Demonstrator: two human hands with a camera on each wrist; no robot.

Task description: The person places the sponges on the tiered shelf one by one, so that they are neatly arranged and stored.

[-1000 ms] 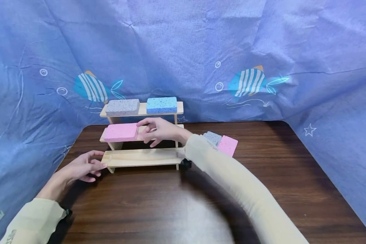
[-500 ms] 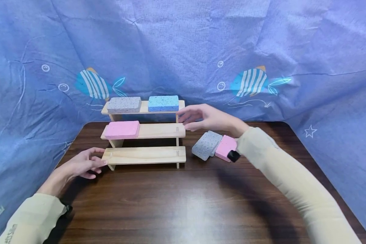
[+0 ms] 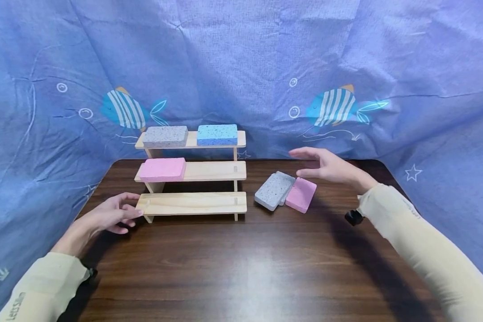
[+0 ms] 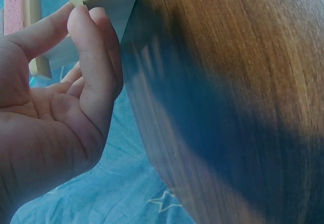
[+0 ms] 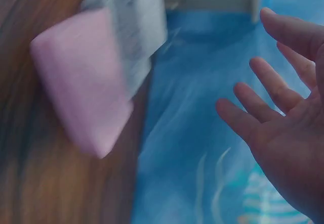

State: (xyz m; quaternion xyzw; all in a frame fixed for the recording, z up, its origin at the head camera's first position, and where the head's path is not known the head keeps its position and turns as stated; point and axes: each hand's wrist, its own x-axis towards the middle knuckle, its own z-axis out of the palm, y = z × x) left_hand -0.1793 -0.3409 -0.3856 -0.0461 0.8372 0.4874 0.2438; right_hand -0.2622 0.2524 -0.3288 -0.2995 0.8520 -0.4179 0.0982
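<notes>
My left hand (image 3: 114, 213) pinches the left end of the lowest board of a three-tier wooden display rack (image 3: 193, 203), thumb and fingertips at its edge. On the top tier sit a grey sponge (image 3: 166, 136) and a blue sponge (image 3: 217, 134); a pink sponge (image 3: 163, 169) lies at the left of the middle tier. My right hand (image 3: 330, 166) hovers with fingers spread and holds nothing. Below and left of it, a second pink sponge (image 3: 301, 195) rests on the table against two overlapping grey sponges (image 3: 273, 191). In the right wrist view, the fingers point toward the rack.
The dark wooden table (image 3: 209, 268) ends at a back edge close behind the rack. A blue fish-print cloth (image 3: 249, 67) hangs behind and along both sides. A black wrist device (image 3: 354, 218) sits under the right cuff.
My right hand has left the middle tier beside the pink sponge and moved right, past the loose sponges, uncovering them. My left hand has stayed at the rack's end.
</notes>
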